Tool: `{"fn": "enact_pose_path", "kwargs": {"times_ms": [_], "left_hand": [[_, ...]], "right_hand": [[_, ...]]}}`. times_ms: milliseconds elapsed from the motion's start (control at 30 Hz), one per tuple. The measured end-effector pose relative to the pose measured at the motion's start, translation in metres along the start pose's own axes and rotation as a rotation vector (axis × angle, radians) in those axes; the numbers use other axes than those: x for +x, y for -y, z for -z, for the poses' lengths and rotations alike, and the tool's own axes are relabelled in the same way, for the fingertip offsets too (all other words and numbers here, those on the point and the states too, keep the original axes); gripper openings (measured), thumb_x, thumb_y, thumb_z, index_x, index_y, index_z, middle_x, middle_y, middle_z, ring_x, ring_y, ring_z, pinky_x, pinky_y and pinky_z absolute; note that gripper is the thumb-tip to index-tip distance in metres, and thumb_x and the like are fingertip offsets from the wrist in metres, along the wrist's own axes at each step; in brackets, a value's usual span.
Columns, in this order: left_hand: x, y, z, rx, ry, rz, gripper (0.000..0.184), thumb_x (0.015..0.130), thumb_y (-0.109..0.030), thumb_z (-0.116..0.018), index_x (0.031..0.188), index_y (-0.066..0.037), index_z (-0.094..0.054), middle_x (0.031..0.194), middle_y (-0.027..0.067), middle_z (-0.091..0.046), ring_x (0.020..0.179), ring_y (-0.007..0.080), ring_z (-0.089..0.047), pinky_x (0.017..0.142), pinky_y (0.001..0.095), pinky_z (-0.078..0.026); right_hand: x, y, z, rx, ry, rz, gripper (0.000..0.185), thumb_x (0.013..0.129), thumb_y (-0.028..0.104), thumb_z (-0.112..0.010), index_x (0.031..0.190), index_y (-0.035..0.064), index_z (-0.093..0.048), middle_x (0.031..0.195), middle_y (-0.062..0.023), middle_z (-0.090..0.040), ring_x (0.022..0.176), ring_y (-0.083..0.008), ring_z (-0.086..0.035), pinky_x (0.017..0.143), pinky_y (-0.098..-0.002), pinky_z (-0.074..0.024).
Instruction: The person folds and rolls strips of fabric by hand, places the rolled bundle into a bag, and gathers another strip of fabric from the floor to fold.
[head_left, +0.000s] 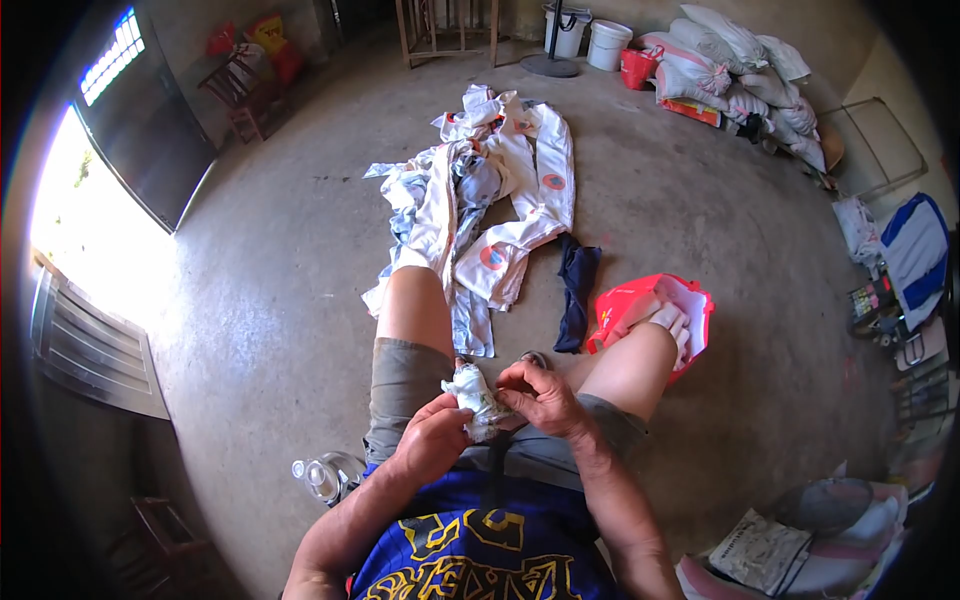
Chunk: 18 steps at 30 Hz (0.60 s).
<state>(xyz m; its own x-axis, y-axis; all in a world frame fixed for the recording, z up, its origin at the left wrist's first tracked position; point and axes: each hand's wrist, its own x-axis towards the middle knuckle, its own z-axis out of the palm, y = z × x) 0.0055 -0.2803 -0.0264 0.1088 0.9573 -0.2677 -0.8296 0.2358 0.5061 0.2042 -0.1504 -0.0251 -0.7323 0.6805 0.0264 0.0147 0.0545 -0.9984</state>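
Over my lap, a small bundle of white patterned cloth (476, 402) is held between both hands. My left hand (434, 436) is closed on its left side, thumb and fingers pinching the fabric. On the other side my right hand (545, 400) has its fingertips pinched together at the cloth's right edge. Past my knees, a heap of white and printed garments (435, 215) lies spread on the floor. A dark navy cloth (577, 290) lies to its right. Beside my right knee stands a red bag (640, 295) with pale pink cloth inside.
Stuffed sacks (735, 60), white buckets (607, 45) and a small red bag (640, 68) stand along the back wall. At left is an open doorway with a dark door (145, 120). A clear plastic object (325, 477) sits by my left hip; more sacks (840, 540) lie at lower right.
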Motion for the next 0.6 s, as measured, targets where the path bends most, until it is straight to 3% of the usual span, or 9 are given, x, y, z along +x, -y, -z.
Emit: {"fn": "enact_pose_path", "kwargs": {"times_ms": [133, 300, 500, 600], "left_hand": [[0.000, -0.004, -0.007, 0.060, 0.017, 0.032, 0.033, 0.103, -0.008, -0.057, 0.135, 0.001, -0.059, 0.130, 0.0126, -0.068, 0.120, 0.0266, -0.067, 0.108, 0.0485, -0.052], [0.004, -0.004, -0.007, 0.081, -0.017, 0.031, 0.038, 0.104, -0.006, -0.060, 0.141, -0.002, -0.053, 0.127, 0.0106, -0.069, 0.117, 0.0245, -0.069, 0.100, 0.0445, -0.058], [0.005, 0.001, -0.008, 0.305, -0.185, 0.011, 0.035, 0.105, -0.014, -0.064, 0.137, -0.001, -0.059, 0.126, 0.0108, -0.070, 0.115, 0.0244, -0.070, 0.096, 0.0423, -0.061], [0.002, -0.004, -0.001, 0.291, -0.118, 0.038, 0.035, 0.105, -0.013, -0.063, 0.138, -0.001, -0.058, 0.127, 0.0113, -0.069, 0.116, 0.0243, -0.070, 0.097, 0.0422, -0.061]], "right_hand": [[0.003, -0.011, -0.009, -0.082, -0.051, 0.293, 0.014, 0.103, 0.012, -0.072, 0.111, 0.0032, -0.067, 0.094, -0.0020, -0.071, 0.088, -0.0063, -0.064, 0.075, -0.0274, -0.0534], [0.003, -0.007, -0.012, -0.078, -0.057, 0.273, 0.013, 0.102, 0.012, -0.074, 0.108, 0.0026, -0.067, 0.093, -0.0037, -0.072, 0.089, -0.0080, -0.066, 0.079, -0.0287, -0.0544], [0.005, -0.008, -0.022, -0.146, -0.116, 0.271, 0.015, 0.099, 0.012, -0.077, 0.107, 0.0020, -0.068, 0.093, -0.0067, -0.075, 0.084, -0.0107, -0.070, 0.074, -0.0298, -0.0561], [0.003, -0.006, -0.026, -0.150, -0.142, 0.246, 0.015, 0.099, 0.012, -0.077, 0.107, 0.0017, -0.069, 0.092, -0.0074, -0.075, 0.084, -0.0106, -0.070, 0.073, -0.0302, -0.0566]]}}
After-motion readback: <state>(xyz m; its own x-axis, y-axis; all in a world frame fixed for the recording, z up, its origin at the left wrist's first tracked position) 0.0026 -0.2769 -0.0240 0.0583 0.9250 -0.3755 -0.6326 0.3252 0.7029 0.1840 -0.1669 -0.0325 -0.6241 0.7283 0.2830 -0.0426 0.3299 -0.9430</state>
